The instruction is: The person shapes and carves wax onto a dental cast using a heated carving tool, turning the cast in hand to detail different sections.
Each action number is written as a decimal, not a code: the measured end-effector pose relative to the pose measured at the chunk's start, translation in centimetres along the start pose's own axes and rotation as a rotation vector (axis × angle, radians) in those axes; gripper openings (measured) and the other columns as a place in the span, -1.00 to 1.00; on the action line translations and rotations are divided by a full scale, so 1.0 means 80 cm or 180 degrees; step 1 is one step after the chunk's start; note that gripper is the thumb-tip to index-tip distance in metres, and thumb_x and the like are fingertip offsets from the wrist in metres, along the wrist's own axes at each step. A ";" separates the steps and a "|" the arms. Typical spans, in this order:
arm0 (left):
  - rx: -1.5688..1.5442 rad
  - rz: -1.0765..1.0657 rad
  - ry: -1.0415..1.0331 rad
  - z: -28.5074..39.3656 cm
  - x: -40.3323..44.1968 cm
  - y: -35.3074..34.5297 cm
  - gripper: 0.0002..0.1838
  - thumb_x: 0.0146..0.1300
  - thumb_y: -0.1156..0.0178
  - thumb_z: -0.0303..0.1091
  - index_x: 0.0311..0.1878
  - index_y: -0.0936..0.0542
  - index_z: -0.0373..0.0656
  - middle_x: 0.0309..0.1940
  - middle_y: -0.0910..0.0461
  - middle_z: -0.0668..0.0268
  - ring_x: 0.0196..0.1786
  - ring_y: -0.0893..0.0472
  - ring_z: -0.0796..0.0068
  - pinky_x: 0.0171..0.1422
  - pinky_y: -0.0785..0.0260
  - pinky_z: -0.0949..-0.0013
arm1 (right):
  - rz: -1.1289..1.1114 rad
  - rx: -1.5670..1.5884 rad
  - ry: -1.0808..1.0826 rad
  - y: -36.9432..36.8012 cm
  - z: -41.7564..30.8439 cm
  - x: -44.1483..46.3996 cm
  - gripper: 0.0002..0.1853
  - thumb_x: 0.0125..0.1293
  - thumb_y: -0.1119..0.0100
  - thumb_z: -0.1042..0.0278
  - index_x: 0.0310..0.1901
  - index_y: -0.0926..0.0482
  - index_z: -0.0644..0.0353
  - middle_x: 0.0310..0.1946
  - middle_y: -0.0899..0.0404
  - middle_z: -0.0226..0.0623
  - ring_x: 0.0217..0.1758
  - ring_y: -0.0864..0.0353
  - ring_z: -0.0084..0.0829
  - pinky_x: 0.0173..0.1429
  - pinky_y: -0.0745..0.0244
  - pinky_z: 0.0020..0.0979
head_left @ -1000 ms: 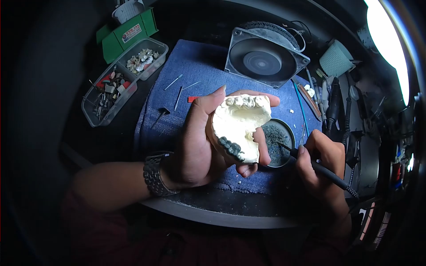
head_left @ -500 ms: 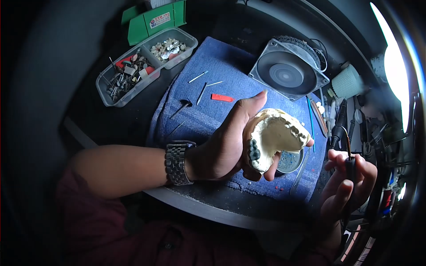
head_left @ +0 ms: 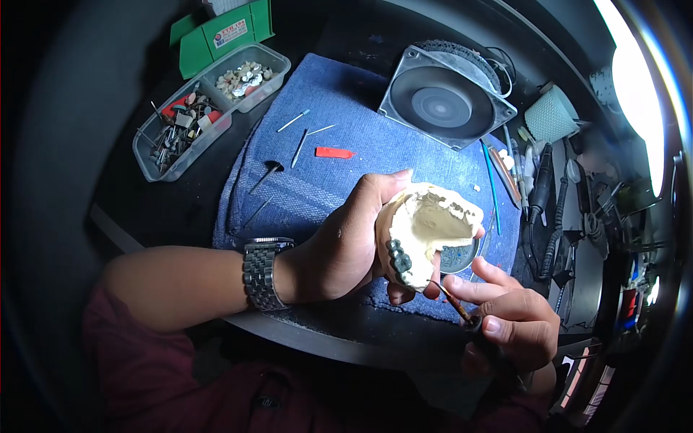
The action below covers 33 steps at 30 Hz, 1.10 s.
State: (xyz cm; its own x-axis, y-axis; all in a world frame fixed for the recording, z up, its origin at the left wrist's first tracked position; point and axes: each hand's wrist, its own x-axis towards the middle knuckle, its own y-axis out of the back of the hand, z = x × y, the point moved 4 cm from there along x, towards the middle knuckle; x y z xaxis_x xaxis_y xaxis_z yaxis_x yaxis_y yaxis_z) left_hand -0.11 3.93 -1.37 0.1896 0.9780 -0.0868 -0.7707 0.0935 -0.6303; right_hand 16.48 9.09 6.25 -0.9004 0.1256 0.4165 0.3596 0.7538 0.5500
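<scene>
My left hand (head_left: 339, 252) is wrapped round a cream plaster dental cast (head_left: 437, 227), its inner side tilted up. Dark green wax (head_left: 398, 258) covers several teeth along the cast's lower left side. In my right hand (head_left: 523, 317) is a dark-handled electric wax pen (head_left: 459, 309), gripped between thumb and fingers. Its thin tip points at the lower end of the cast; whether they touch, I cannot tell. Behind the cast, partly hidden, a round tin (head_left: 460, 258) of dark bluish wax rests on the blue towel (head_left: 332, 90).
A clear divided box (head_left: 238, 119) with a green lid (head_left: 231, 32) holds burs and tooth pieces. A square fan (head_left: 447, 101) stands at the back. Small tools and a red strip (head_left: 333, 153) lie on the towel. A handpiece (head_left: 541, 184) and a bright lamp (head_left: 635, 108) are at right.
My right hand has swung left with the wax pen, bringing its tip from the right side to the cast's lower end. The view has shifted slightly; my left hand keeps hold of the cast.
</scene>
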 end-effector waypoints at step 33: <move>0.0284 -0.0320 -0.1875 0.020 0.009 -0.011 -0.51 0.35 0.01 0.22 0.15 -0.13 0.23 0.14 -0.30 -0.31 0.10 -0.52 -0.07 0.22 -0.44 -0.03 | 0.0207 0.0244 0.0037 0.014 0.018 -0.007 -0.57 0.18 -0.18 0.69 0.02 -0.30 0.07 -0.20 -0.34 -0.20 0.18 -0.45 0.32 0.42 0.07 0.37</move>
State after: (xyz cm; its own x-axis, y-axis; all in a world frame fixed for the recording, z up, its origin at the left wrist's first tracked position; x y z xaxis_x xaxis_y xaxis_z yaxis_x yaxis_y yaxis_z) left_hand -0.27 4.83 0.38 -0.0850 0.8999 0.4277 -0.8194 0.1810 -0.5438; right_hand 17.00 10.83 5.61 -0.8727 0.1689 0.4581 0.3971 0.7915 0.4646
